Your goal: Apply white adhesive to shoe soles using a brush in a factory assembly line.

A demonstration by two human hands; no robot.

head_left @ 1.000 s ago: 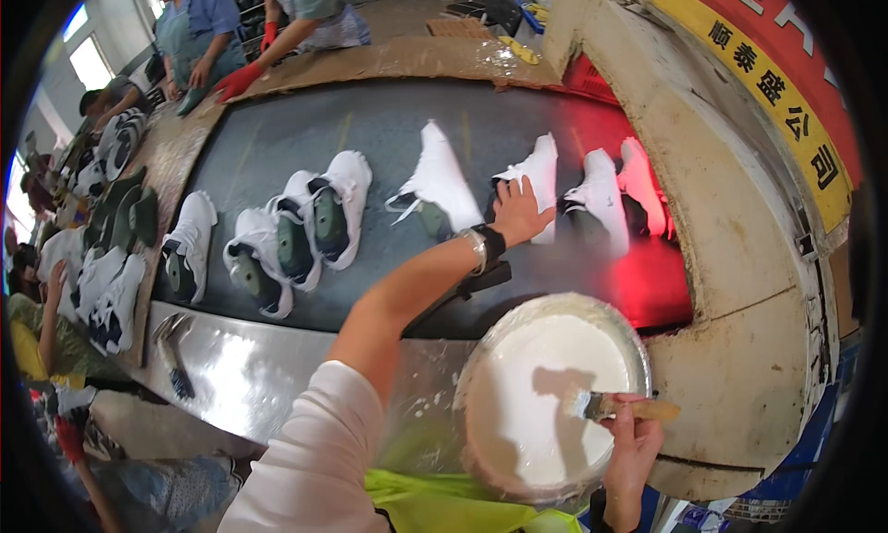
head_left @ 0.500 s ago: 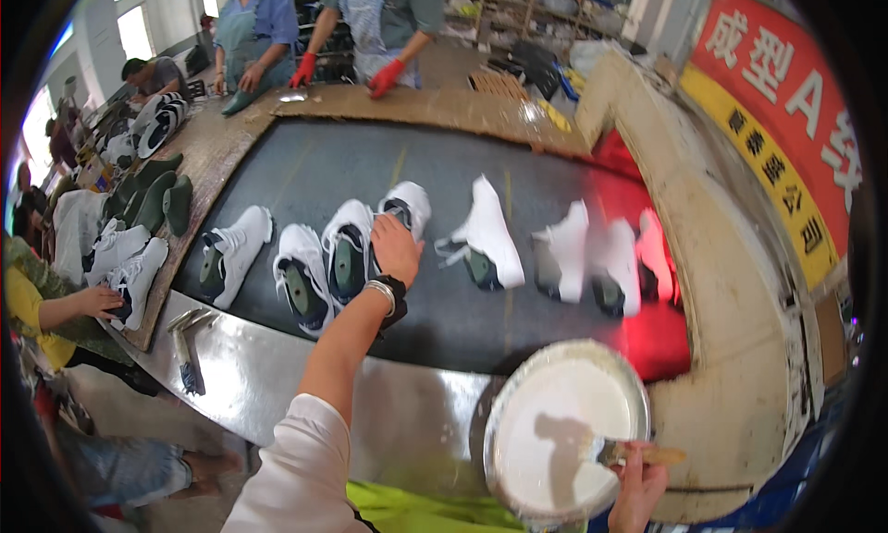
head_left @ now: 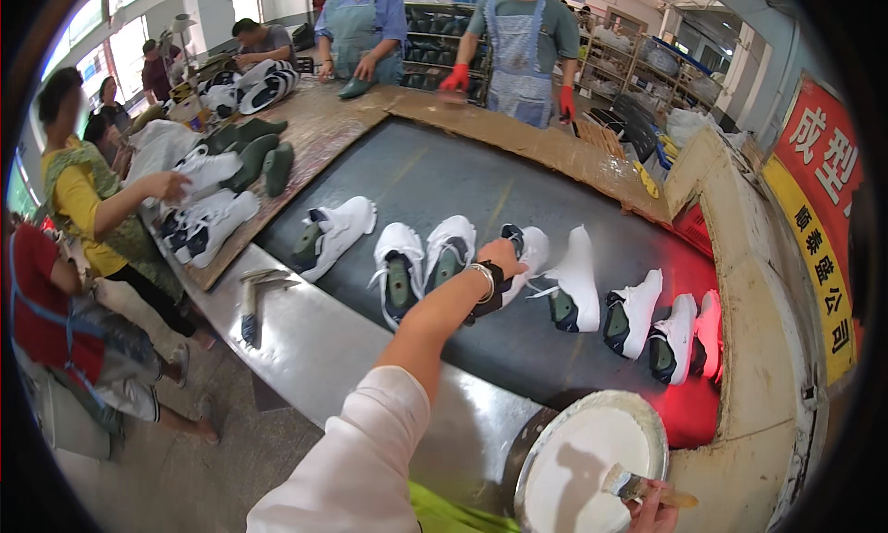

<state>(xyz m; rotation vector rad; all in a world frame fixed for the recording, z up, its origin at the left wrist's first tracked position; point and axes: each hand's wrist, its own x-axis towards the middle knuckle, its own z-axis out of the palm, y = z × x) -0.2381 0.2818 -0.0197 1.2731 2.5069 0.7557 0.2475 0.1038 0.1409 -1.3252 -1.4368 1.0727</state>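
My left hand is closed on the collar of a white sneaker on the dark belt; its fingers are partly hidden. Left of it are two white sneakers side by side, the nearer one with a green last inside, and another sneaker lies farther left. To the right, a white sneaker and several more stand toward the red-lit opening. At lower right my right hand grips a wooden-handled brush over a round bowl of white liquid.
A metal ledge borders the belt, with a hammer-like tool on it. Green lasts and white sneakers crowd the left table. Co-workers stand left and across; one wears red gloves. A beige housing rises at right.
The view has swung left, so the scene sits farther right. The sneaker under my left hand has turned and come nearer to me. My right hand still has the brush over the bowl.
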